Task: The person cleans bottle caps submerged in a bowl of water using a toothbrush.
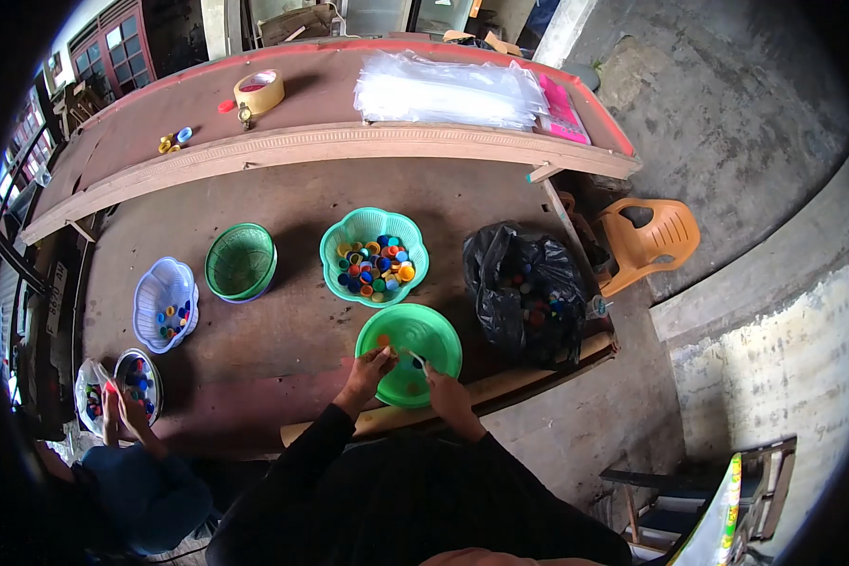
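Note:
A round green basin [451, 332] sits near the table's front edge, with a dark cap [417, 363] and a faint orange piece inside. My left hand [370, 373] is over its left rim, fingers pinched at an orange bottle cap [383, 340]. Closed around a thin, pale, blade-like tool [414, 356], my right hand [451, 398] reaches over the right side of the basin. The tool's tip points towards the left fingertips; its exact kind is too small to tell. Just behind stands a turquoise basket [333, 247] of mixed bottle caps.
A black plastic bag [491, 311] with caps stands at right. To the left are a green basket [219, 255], a lavender basket [144, 304] and a metal bowl [158, 401]. A co-worker's hands [127, 415] are beside it. The raised shelf holds tape [272, 92] and plastic sheets [443, 92].

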A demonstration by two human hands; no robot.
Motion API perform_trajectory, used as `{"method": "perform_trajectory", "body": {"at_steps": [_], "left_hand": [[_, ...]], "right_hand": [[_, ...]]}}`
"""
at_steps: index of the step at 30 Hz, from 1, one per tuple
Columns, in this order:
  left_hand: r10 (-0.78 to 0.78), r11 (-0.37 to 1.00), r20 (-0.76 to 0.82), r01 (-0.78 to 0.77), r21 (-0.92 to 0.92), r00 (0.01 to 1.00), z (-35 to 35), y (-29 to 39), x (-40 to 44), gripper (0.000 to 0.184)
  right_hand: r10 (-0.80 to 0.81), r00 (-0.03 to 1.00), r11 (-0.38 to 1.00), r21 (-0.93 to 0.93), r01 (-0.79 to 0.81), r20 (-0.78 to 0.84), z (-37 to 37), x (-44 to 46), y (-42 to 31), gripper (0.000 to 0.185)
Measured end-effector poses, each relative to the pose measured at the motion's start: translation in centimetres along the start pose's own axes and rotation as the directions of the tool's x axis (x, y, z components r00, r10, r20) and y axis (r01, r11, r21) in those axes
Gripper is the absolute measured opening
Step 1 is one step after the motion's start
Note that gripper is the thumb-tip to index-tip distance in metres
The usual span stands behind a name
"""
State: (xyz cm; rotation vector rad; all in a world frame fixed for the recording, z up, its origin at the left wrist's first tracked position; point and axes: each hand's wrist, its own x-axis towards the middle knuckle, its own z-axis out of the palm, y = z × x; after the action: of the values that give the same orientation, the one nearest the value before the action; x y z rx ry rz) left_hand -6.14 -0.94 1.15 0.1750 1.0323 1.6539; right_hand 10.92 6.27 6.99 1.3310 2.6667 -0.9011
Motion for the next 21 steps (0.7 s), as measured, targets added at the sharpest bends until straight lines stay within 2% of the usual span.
{"method": "perform_trajectory", "body": {"at_steps": [1,3,4,6,9,13,15,16,18,19,21], "left_hand": [[0.003,1.0,-0.006,-0.004,-0.019,1.0,-0.2,-0.3,0.2,0.03],[0.003,0.999,-0.022,-0.004,-0.043,1.0,-0.4,-0.6,0.2,0.029],[0.01,1.0,-0.007,-0.01,-0.026,1.0,-0.6,-0.5,0.2,0.029],[0.021,1.0,0.015,-0.02,-0.007,1.0,-0.7,-0.3,0.2,0.029],[-0.001,1.0,-0.017,0.001,-0.03,1.0,-0.3,-0.3,0.5,0.029],[0.022,1.0,-0.007,-0.022,-0.016,1.0,-0.2,0.2,-0.1,0.027],[0.001,1.0,-0.021,-0.002,-0.025,1.0,0.5,0.3,-0.4,0.026],[0.007,1.0,-0.017,-0.007,-0.03,1.0,0.6,0.3,0.1,0.026],[0.027,1.0,0.011,-0.027,-0.001,1.0,0.0,-0.3,0.1,0.024],[0.018,1.0,0.008,-0.018,0.003,1.0,-0.3,-0.6,-0.1,0.024],[0.037,0.999,0.062,-0.037,0.01,0.997,-0.3,-0.5,0.2,0.023]], "right_hand": [[-0.003,1.0,1.0,-0.004,0.003,-0.003,0.0,0.1,0.1,0.037],[-0.235,0.967,0.959,0.141,0.247,-0.094,0.3,-0.2,-0.2,0.038],[-0.233,0.969,0.959,0.146,0.243,-0.088,0.3,-0.5,-0.4,0.038],[-0.066,0.997,0.996,0.059,0.063,0.046,-0.1,-0.5,-0.6,0.037],[-0.086,0.995,0.992,0.091,0.091,-0.059,-0.4,-0.1,-0.2,0.037],[-0.179,0.982,0.968,0.168,0.186,-0.057,0.3,-0.8,-0.3,0.037],[-0.008,1.0,0.999,0.038,0.008,0.01,-0.4,-0.2,0.0,0.037],[-0.011,1.0,0.999,0.031,0.011,0.006,-0.7,-0.1,-0.2,0.037],[-0.228,0.964,0.956,0.154,0.248,-0.139,-0.5,-1.1,-0.9,0.036],[-0.22,0.966,0.957,0.162,0.241,-0.135,-0.3,-1.3,-0.9,0.036],[-0.043,0.999,0.998,0.054,0.043,-0.016,-0.4,-0.6,-0.5,0.036]]}}
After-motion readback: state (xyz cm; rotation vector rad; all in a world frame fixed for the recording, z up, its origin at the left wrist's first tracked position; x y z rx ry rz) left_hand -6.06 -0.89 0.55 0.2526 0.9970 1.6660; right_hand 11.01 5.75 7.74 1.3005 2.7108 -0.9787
